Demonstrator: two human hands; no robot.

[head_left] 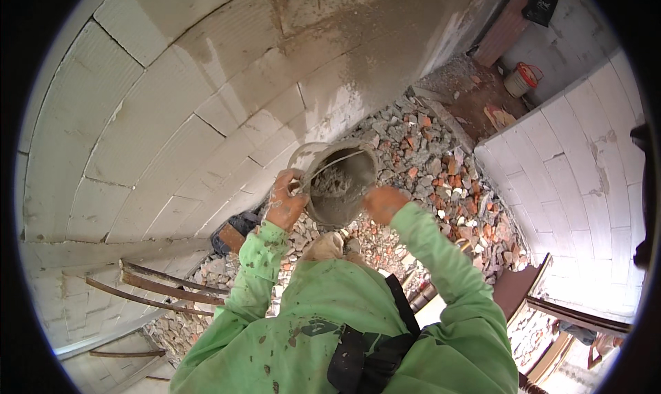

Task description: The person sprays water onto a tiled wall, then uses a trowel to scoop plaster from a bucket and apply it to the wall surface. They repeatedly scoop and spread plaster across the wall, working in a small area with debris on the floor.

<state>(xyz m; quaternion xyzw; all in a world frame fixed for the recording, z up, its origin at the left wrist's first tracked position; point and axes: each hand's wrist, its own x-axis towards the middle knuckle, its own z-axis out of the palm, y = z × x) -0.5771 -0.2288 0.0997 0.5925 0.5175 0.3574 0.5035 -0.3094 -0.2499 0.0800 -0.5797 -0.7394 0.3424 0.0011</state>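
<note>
A grey bucket [365, 165] stands in front of me, with wet grey mortar [332, 182] inside and a thin handle [339, 161] lying across its mouth. At the bucket's left rim, my left hand [286, 201] is closed, its fingers curled round the handle's end. My right hand [384, 203] is at the right rim, slightly blurred, with its fingers closed. Whatever it may hold is hidden from view. Another grey bucket rim [301, 154] shows just behind, partly covered by the first. Mortar spots mark my green sleeves.
Broken brick and stone rubble [441, 187] covers the ground. A pale block wall [206, 112], smeared with wet mortar, rises ahead and left; a white block wall [571, 160] stands right. Bent metal strips [169, 287] jut out at left. A red-rimmed bucket [521, 81] is far right.
</note>
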